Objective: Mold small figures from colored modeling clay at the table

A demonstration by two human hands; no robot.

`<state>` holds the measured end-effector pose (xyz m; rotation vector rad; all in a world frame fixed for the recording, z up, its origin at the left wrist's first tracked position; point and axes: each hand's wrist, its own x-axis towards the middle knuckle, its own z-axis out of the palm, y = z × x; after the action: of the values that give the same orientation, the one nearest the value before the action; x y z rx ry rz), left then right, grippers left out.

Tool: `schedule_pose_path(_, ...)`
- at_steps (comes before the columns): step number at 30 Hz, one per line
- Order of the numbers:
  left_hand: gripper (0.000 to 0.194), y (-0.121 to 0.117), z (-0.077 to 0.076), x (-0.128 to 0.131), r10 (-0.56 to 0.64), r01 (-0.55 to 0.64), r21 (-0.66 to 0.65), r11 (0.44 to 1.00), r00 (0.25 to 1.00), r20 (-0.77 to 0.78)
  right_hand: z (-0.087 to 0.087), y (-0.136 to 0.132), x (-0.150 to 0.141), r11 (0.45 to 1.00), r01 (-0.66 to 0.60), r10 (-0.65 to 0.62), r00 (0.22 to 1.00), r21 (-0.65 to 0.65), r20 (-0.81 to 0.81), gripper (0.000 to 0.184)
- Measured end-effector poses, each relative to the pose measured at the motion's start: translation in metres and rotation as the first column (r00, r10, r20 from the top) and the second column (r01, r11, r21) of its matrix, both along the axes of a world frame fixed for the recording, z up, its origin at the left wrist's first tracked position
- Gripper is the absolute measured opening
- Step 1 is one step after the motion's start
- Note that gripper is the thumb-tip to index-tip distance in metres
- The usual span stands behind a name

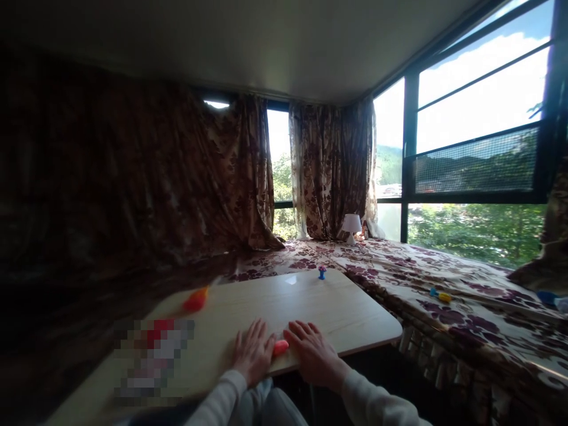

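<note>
Both my hands rest flat on the near edge of a light wooden table (310, 302). My left hand (252, 354) lies palm down with its fingers stretched forward. My right hand (312, 350) also lies flat, fingers spread. Between the two hands sits a small orange-red object (280, 347), touching or nearly touching both; neither hand grips it. Farther left on the table lies an orange toy (196, 300). A small blue figure (322, 272) stands at the table's far edge.
A blurred-out patch (153, 358) covers part of the table's left. A flowered cloth (399, 260) covers the bench to the right, with a blue-yellow toy (440, 295) on it. A white lamp (351, 227) stands by the curtains (328, 171). Large windows (479, 118) fill the right.
</note>
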<state>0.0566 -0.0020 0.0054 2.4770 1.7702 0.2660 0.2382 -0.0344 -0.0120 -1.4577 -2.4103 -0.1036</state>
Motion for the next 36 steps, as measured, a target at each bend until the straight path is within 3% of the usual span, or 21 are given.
schedule_pose_path(3, 0.059, -0.023, -0.001, -0.004, -0.068, 0.068, 0.035, 0.997, 0.998, -0.005, -0.003, 0.001, 0.0, 1.0, -0.007, 0.007, 1.0, 0.017, -0.011, 0.068)
schedule_pose_path(6, 0.059, -0.028, 0.0, -0.005, -0.08, 0.08, 0.0, 0.997, 0.997, 0.015, -0.003, 0.001, 0.001, 1.0, -0.006, 0.006, 1.0, 0.01, -0.011, 0.069)
schedule_pose_path(10, 0.057, -0.002, 0.001, -0.003, -0.037, 0.037, -0.065, 0.997, 0.999, 0.006, 0.0, 0.001, 0.002, 1.0, -0.018, 0.018, 1.0, 0.01, -0.001, 0.067)
schedule_pose_path(15, 0.058, 0.043, 0.002, -0.001, 0.137, -0.135, -0.093, 0.986, 0.99, 0.014, 0.0, 0.001, 0.002, 1.0, -0.008, 0.008, 1.0, -0.005, 0.001, 0.072)
schedule_pose_path(19, 0.061, 0.052, 0.0, -0.002, 0.18, -0.178, -0.065, 0.982, 0.983, 0.034, 0.003, -0.001, 0.003, 1.0, -0.028, 0.028, 0.999, 0.001, -0.021, 0.07)
schedule_pose_path(27, 0.046, 0.009, 0.001, -0.001, 0.025, -0.026, 0.062, 0.998, 0.999, 0.025, 0.008, -0.006, 0.001, 1.0, -0.027, 0.027, 0.999, 0.002, -0.047, 0.067)
schedule_pose_path(30, 0.046, -0.013, -0.002, -0.005, -0.069, 0.054, 0.143, 0.988, 0.992, 0.106, 0.007, -0.003, 0.001, 0.999, -0.042, 0.041, 0.998, -0.004, -0.051, 0.066)
schedule_pose_path(33, 0.044, -0.025, -0.006, -0.014, -0.172, 0.131, 0.18, 0.975, 0.956, 0.237, 0.01, 0.002, 0.009, 0.988, -0.105, 0.098, 0.993, -0.115, -0.064, 0.079)
schedule_pose_path(36, 0.034, -0.024, -0.005, -0.022, -0.289, 0.224, 0.21, 0.952, 0.885, 0.365, 0.02, 0.009, 0.028, 0.939, -0.178, 0.127, 0.974, -0.293, -0.186, 0.094)
